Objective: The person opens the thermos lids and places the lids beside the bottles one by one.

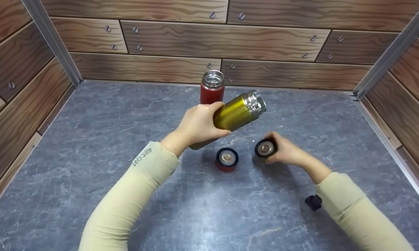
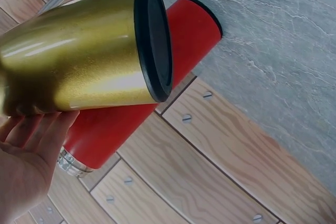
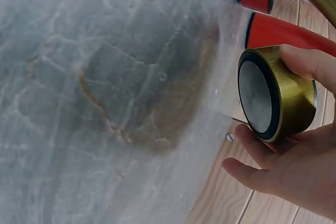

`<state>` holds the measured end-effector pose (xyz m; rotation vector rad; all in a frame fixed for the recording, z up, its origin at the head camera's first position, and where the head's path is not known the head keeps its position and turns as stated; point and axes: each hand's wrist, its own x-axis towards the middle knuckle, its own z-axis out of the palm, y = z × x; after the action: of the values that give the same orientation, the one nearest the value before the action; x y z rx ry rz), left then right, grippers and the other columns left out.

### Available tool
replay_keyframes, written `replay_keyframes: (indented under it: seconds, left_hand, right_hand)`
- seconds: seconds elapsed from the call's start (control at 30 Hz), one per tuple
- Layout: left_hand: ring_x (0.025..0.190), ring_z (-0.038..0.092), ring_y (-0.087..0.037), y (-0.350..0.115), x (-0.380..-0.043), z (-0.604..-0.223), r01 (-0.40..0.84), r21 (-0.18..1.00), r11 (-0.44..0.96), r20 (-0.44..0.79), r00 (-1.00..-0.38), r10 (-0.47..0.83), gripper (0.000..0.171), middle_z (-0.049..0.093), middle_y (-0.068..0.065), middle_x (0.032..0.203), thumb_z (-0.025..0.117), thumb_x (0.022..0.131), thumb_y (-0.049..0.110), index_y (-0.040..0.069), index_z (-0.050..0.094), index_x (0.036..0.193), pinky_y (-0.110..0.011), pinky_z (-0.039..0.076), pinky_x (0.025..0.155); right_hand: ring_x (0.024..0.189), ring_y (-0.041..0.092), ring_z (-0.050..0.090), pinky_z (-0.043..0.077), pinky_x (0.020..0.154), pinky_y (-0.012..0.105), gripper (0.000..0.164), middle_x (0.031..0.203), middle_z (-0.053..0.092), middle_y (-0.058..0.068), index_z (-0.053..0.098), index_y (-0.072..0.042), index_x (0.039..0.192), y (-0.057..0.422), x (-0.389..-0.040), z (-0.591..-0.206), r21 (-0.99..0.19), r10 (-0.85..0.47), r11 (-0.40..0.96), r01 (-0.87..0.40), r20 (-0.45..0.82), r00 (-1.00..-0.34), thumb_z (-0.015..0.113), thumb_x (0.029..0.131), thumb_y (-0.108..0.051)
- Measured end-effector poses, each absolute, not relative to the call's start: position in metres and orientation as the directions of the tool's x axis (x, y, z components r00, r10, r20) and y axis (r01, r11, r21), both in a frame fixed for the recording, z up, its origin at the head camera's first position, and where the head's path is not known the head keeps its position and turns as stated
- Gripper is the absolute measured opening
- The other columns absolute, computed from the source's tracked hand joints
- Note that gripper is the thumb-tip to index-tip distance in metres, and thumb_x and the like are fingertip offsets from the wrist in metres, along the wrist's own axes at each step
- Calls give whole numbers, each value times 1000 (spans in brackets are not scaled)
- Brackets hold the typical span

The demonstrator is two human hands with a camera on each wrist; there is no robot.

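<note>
My left hand [image 1: 199,122] grips a gold thermos flask [image 1: 235,113] round its body. The flask tilts, its lidless steel mouth pointing up and to the right; its black base faces the camera in the left wrist view. Between thumb and fingers, my right hand [image 1: 286,150] holds a gold flask lid [image 3: 296,98] above the table, its hollow underside turned up in the head view. Behind the gold flask a red thermos flask [image 1: 212,93] stands upright without a lid, partly hidden by my left hand. A red lid [image 1: 226,159] lies underside up on the table between my hands.
The grey marbled tabletop [image 1: 125,115] is bordered by wood-patterned walls [image 1: 181,38] at the back and both sides. A small black object [image 1: 313,202] shows beside my right sleeve cuff.
</note>
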<state>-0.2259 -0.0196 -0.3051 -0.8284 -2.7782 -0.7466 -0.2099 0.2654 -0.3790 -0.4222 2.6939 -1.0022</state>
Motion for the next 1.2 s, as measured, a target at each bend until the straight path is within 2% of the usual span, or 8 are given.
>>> replay_keyframes:
  seconds: [0.47, 0.63, 0.93, 1.2]
  left_hand:
    - [80, 61, -20, -17, -226, -306, 537, 422, 730, 280, -844, 459, 62, 67, -4, 96, 74, 70, 48, 14, 55, 119, -36, 50, 71]
    - [79, 61, -20, -16, -226, -305, 547, 413, 728, 298, -837, 459, 63, 67, -4, 96, 74, 70, 48, 14, 55, 119, -37, 50, 71]
    - [82, 62, -20, -18, -225, -307, 535, 441, 721, 316, -844, 433, 65, 67, -5, 99, 75, 70, 47, 12, 55, 121, -36, 51, 74]
    - [82, 62, -19, -16, -225, -309, 543, 453, 707, 331, -839, 432, 65, 67, -4, 101, 75, 70, 47, 12, 56, 121, -36, 51, 74]
  right_hand:
    - [113, 46, 50, 35, 100, 59, 70, 119, 53, 31, 41, 7, 120, 263, -209, -395, -616, -311, 773, -149, -164, -936, 77, 63, -10]
    - [112, 45, 51, 36, 100, 58, 69, 117, 54, 29, 42, 6, 119, 264, -209, -398, -601, -320, 780, -173, -147, -936, 78, 62, -9]
    - [106, 43, 55, 39, 91, 59, 68, 112, 59, 26, 46, 2, 115, 258, -213, -400, -441, -322, 864, -244, -111, -940, 80, 58, -14]
    - [105, 44, 54, 38, 89, 60, 70, 111, 59, 26, 46, 2, 115, 255, -216, -402, -437, -309, 869, -233, -111, -944, 80, 57, -14]
